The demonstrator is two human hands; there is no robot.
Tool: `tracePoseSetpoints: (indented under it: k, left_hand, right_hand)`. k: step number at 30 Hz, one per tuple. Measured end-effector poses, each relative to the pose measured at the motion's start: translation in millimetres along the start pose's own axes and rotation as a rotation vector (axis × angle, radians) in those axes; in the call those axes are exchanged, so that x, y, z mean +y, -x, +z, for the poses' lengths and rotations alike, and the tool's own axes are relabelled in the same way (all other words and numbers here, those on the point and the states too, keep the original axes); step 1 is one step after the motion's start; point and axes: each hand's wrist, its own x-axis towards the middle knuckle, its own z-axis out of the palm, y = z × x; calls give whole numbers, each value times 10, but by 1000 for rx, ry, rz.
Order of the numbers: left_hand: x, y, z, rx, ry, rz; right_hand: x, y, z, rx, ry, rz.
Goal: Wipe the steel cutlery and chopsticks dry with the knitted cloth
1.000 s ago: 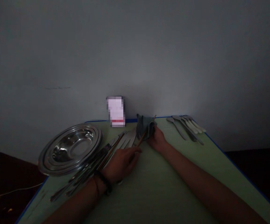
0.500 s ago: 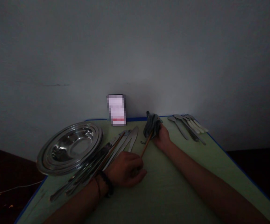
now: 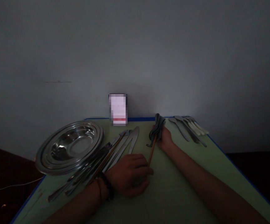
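Note:
A thin wooden chopstick point(image 3: 152, 154) slants up from my left hand point(image 3: 131, 175) into a grey checked cloth point(image 3: 157, 128). My left hand is closed at the stick's lower end, which goes out of sight behind the fingers. Bunched around the upper part of the stick is the cloth, gripped in my right hand point(image 3: 165, 137). Under and beside my left wrist lies a pile of metal cutlery, with several table knives point(image 3: 125, 144) and another brown stick point(image 3: 111, 152) among it.
Stacked shiny metal bowls or plates point(image 3: 93, 161) stand on the left. A phone point(image 3: 118, 109) with a blurred screen leans against the wall. At the far right lie spoons point(image 3: 179, 128) and several white-handled forks point(image 3: 197, 126). The pale green table point(image 3: 172, 193) has blue edges.
Both hands have moved slightly right with the chopstick and cloth. The stick now stands steeper, and the cloth is folded more narrowly. My left fingers are somewhat more extended.

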Motion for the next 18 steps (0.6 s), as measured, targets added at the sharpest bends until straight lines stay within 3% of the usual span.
tracePoseSetpoints:
  k: [4,9,15,18]
  left_hand:
    - [-32,0,72,43,-53,-24]
    - [-63,9,115,83,-49,-113]
    - [-113,29,108,201,-17,-395]
    - [-127,29,88,222,-2,-419]
  right_hand:
    - [-16,124,126,77,54,-36]
    - [-28,239,222,6,137,-74]
    - [9,205,175,-101,196,-66]
    - [13,198,174,-156,154,-24]
